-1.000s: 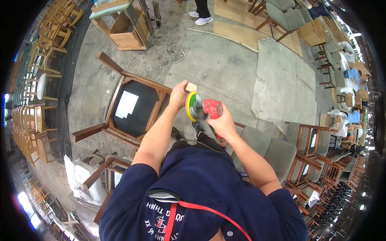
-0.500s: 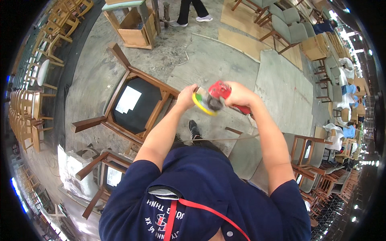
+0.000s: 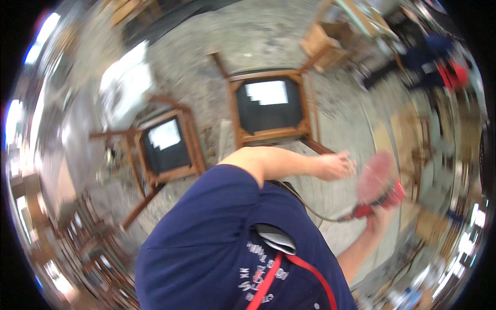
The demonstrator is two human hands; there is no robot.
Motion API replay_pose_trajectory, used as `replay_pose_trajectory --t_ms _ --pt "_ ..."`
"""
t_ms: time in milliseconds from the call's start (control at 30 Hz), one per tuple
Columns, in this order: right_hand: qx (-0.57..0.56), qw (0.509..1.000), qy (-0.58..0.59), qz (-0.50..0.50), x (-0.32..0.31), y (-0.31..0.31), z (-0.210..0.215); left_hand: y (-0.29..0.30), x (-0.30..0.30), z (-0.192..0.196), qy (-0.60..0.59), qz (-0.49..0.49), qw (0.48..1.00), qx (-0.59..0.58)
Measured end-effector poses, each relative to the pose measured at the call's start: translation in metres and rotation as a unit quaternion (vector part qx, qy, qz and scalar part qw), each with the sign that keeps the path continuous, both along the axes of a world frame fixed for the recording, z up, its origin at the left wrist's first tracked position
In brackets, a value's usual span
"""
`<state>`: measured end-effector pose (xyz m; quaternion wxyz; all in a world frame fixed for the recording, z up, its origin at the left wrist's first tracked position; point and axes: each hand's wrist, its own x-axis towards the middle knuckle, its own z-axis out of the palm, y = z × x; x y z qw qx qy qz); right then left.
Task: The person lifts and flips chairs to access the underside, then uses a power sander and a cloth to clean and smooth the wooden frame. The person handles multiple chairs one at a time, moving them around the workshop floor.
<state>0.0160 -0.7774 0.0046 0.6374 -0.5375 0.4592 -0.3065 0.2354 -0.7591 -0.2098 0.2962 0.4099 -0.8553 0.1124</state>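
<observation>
In my right hand is a red hand-held sander with a hose running from it toward my body. Its round reddish sanding disc faces my left hand and looks blurred. My left hand is held out near the disc, apart from it, with its fingers loosely parted and nothing seen in them. Beyond my left forearm lies an upturned wooden chair, showing its black seat underside with a white sheet on it.
A second upturned chair is at the left, beside a wrapped white bundle. A wooden box stand is at the far right. A person in dark clothes is past it. Blurred chairs crowd the left rim.
My view has swung to the left, so the upturned chairs now show more centrally. My left hand has come away from the disc. The sander has turned, showing its reddish face.
</observation>
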Motion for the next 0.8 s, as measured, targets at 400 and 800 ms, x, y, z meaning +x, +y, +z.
replay_pose_trajectory --t_ms 400,800 --pt "0.0 0.953 -0.077 0.294 0.177 -0.02 -0.012 0.179 0.113 0.089 0.286 0.35 0.804 0.385" --pt "-0.093 0.77 0.054 0.629 0.263 0.075 -0.096 0.485 -0.015 0.073 0.773 0.509 0.324 0.195"
